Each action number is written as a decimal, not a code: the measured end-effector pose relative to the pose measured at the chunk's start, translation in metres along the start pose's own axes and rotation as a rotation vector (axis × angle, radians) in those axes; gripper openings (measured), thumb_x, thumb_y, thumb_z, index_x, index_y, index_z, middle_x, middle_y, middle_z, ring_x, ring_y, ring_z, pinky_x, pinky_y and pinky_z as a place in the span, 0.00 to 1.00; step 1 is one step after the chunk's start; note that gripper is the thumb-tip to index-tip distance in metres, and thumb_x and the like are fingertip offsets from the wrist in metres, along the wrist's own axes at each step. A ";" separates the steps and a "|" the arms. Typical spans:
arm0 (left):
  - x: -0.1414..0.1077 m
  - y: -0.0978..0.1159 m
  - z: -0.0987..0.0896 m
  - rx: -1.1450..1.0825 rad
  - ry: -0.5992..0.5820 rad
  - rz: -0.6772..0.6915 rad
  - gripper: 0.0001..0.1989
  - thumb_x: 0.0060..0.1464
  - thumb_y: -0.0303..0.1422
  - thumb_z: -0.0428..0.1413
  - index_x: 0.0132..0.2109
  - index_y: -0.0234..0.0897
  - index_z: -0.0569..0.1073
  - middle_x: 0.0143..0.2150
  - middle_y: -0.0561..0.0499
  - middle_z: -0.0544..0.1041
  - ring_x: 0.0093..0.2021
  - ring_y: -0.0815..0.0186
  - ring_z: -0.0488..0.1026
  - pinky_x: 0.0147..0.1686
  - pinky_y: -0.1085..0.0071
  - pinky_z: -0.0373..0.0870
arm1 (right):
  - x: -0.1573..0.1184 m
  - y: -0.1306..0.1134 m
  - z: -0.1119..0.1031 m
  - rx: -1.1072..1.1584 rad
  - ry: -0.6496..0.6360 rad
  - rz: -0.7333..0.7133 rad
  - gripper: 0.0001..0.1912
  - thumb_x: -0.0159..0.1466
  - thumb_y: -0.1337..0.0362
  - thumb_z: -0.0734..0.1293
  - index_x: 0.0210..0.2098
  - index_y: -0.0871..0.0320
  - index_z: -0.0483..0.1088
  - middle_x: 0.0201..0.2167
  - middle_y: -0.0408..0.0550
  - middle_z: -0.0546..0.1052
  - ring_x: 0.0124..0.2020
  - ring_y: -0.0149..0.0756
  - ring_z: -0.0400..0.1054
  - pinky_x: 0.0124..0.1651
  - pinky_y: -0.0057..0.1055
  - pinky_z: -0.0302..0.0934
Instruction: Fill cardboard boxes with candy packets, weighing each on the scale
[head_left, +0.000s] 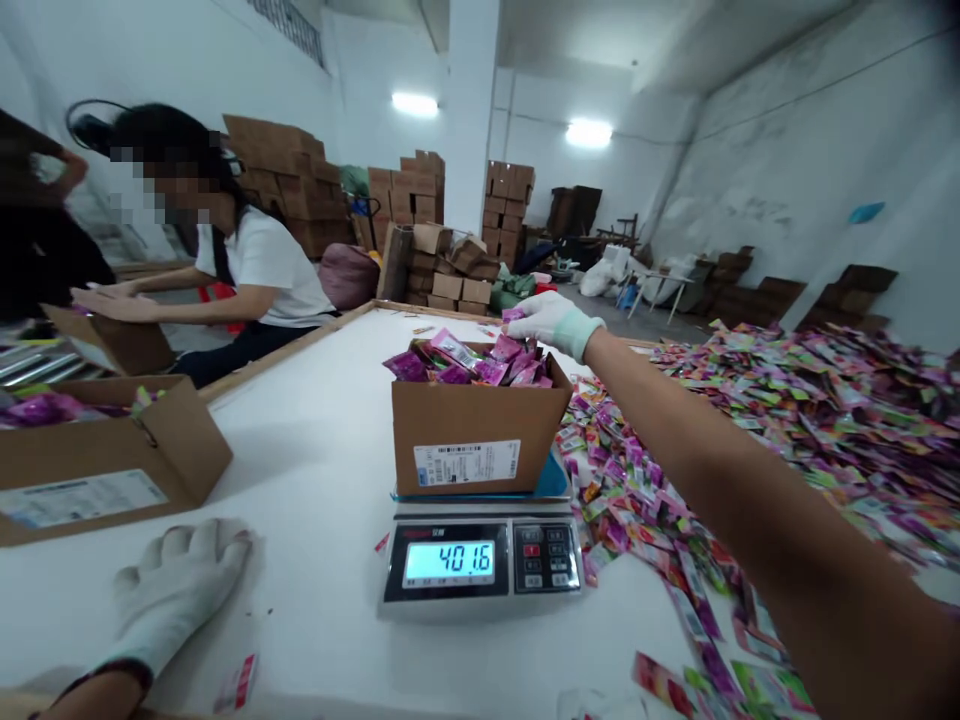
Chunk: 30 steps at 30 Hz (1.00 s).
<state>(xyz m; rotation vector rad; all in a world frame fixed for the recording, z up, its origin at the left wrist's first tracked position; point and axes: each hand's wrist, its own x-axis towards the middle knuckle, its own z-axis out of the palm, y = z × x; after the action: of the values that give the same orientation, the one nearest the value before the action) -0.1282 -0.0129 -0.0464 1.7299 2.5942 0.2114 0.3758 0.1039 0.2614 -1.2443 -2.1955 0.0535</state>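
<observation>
We look down at a white table w/ a digital scale in front of us. Its display reads 401.6; units not visible. On the scale sits an open cardboard box, already filled to the brim w/ small pink and purple sachets, some poking above the rim.

Our right hand, in a pale glove, reaches out over the far right edge of the box. Fingers are curled loosely; a pink sachet shows at the fingertips, but we can't tell if it's gripped or just lying behind them. Our left hand, also gloved, rests flat and spread on the table near us, holding nothing.

To the right, a big loose heap of sachets covers the table, approx. most of that side, so plenty is unboxed. A few strays lie by the scale.

On the left, a second cardboard box also holds sachets. Beyond it a seated person in a white shirt has both hands on another box. Stacked cartons line the back wall.
</observation>
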 end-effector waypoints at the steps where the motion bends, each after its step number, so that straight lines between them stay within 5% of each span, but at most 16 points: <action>1: -0.001 0.002 -0.002 0.003 -0.005 -0.001 0.33 0.63 0.52 0.28 0.57 0.39 0.66 0.62 0.36 0.64 0.64 0.45 0.57 0.61 0.46 0.54 | -0.003 -0.002 0.000 0.008 -0.009 0.035 0.20 0.63 0.49 0.68 0.25 0.59 0.73 0.20 0.43 0.71 0.23 0.33 0.65 0.25 0.30 0.64; 6: -0.013 0.010 -0.015 0.030 -0.039 0.014 0.31 0.63 0.49 0.32 0.56 0.36 0.68 0.60 0.34 0.64 0.63 0.44 0.59 0.59 0.46 0.56 | -0.051 -0.039 -0.016 0.035 0.088 -0.052 0.23 0.64 0.46 0.65 0.46 0.58 0.74 0.40 0.47 0.78 0.39 0.39 0.72 0.43 0.33 0.68; 11: -0.021 0.012 -0.008 0.069 -0.002 -0.004 0.28 0.64 0.45 0.36 0.58 0.33 0.67 0.62 0.34 0.64 0.64 0.45 0.57 0.60 0.47 0.55 | -0.104 -0.054 -0.012 -0.148 -0.350 -0.179 0.19 0.57 0.53 0.71 0.47 0.51 0.77 0.38 0.46 0.81 0.37 0.43 0.75 0.39 0.34 0.67; 14: -0.022 0.011 -0.001 0.089 0.032 -0.030 0.29 0.65 0.43 0.37 0.63 0.30 0.65 0.66 0.31 0.60 0.67 0.43 0.53 0.62 0.45 0.53 | -0.096 -0.069 0.008 -0.335 -0.370 -0.095 0.12 0.59 0.58 0.68 0.41 0.51 0.78 0.32 0.46 0.81 0.34 0.41 0.75 0.37 0.32 0.65; 17: -0.024 0.012 0.003 0.102 0.067 -0.037 0.30 0.65 0.42 0.39 0.65 0.28 0.64 0.67 0.30 0.60 0.67 0.42 0.53 0.63 0.44 0.52 | -0.060 -0.112 0.034 -0.457 -0.375 -0.061 0.12 0.63 0.59 0.66 0.44 0.52 0.77 0.37 0.48 0.82 0.39 0.41 0.76 0.42 0.31 0.65; 24: -0.028 0.012 0.006 0.119 0.097 -0.041 0.29 0.65 0.40 0.41 0.66 0.28 0.65 0.68 0.30 0.60 0.68 0.41 0.53 0.63 0.44 0.51 | 0.072 -0.222 0.138 -0.420 -0.414 -0.111 0.18 0.61 0.67 0.68 0.51 0.60 0.77 0.52 0.58 0.79 0.55 0.47 0.74 0.54 0.34 0.67; 30: -0.028 0.015 0.007 0.092 0.089 -0.009 0.30 0.64 0.42 0.43 0.66 0.30 0.65 0.68 0.31 0.61 0.70 0.41 0.50 0.64 0.42 0.49 | 0.122 -0.244 0.275 -0.325 -0.470 -0.142 0.18 0.62 0.69 0.68 0.51 0.61 0.76 0.49 0.58 0.80 0.51 0.42 0.77 0.52 0.30 0.70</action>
<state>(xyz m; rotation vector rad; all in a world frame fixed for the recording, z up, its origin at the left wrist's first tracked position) -0.1029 -0.0319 -0.0535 1.7762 2.7148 0.1750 -0.0005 0.1340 0.1741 -1.3463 -2.7816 -0.0806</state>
